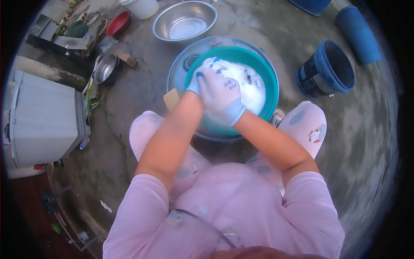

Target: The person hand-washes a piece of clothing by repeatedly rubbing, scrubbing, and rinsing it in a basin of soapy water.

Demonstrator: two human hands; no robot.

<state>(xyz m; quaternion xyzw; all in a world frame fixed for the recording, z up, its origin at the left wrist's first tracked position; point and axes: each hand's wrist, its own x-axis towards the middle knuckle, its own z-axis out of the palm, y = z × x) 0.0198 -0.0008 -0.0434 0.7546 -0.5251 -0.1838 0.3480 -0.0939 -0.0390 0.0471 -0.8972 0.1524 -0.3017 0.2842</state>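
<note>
Plainly, the ground (358, 155) takes up most of the view, grey and streaked. On it stands the wide tub (173, 71), between and just ahead of the person's pink-clad knees (305, 123), while a pale grey box (45, 118) sits well apart on the left. Inside the tub is the green basin (272, 90), directly beneath both hands. A metal bowl (164, 25) stands just beyond the tub, and a dark blue bucket (316, 71) leans to the right, clear of it. White foam (252, 93) covers much of the basin, spreading right of the hands and past their fingers. The right hand (219, 90), in a white glove with a pale blue cuff, lies over the left hand (204, 69), similarly gloved; the two are pressed together above the basin's left half, and whether anything is clasped between them I cannot tell. Off to the left are a small pot (105, 69) and, farther away, a red bowl (117, 25). Smallest, a tan block (172, 99) is at the tub's left edge, beside the left forearm.
</note>
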